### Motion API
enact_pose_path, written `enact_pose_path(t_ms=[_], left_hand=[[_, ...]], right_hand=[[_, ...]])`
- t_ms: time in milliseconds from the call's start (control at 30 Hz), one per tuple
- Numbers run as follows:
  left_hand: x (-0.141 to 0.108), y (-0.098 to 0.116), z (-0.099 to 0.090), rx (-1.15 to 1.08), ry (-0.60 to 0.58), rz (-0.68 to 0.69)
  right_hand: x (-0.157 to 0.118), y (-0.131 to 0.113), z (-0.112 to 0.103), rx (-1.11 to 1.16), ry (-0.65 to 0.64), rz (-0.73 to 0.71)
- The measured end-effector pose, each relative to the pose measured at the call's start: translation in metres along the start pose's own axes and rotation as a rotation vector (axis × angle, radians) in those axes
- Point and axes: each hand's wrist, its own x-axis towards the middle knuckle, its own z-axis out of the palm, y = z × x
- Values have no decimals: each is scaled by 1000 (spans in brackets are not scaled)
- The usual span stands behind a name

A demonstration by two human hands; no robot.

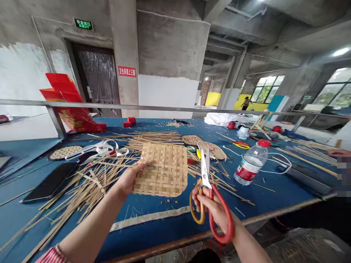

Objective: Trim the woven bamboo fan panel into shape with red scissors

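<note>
- The right hand [212, 208] was nearest the camera, its grip clamped through the red and yellow handles of the scissors [206, 171], blades pointing up and away, seemingly closed.
- The left hand [130, 179] held the woven bamboo mat [164, 170] by its left edge — fingers closed on it, the mat lifted and tilted toward the camera above the blue surface [276, 190].
- Scissors and mat were just beside each other, not touching; the blade tips stood by the mat's right edge.
- Loose bamboo strips [82, 186] lay scattered to the left and behind the mat; a water bottle [251, 162] stood tilted to the right, with round woven pieces [212, 149] farther back.
- Risk, as I judge it: held by one edge only, the mat could sag or twist when the blades meet it, so a cut could run crooked or nick the weave.
- The blade tips were also fairly near the left hand's fingers — a slip could catch them.
</note>
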Motion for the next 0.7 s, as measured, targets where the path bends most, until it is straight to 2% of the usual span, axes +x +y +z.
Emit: enact_pose_path(t_ms=[133, 233, 433, 700], left_hand=[[-2, -1, -15, 6, -16, -13], [0, -7, -21, -22, -5, -7], [3, -15, -21, -68, -54, 4], [-3, -16, -16, -49, -60, 18]], right_hand=[[-9, 20, -20, -55, 12, 3], [-16, 24, -25, -64, 71, 62], [-14, 25, -15, -246, 110, 93], [1, 18, -3, -262, 59, 105]])
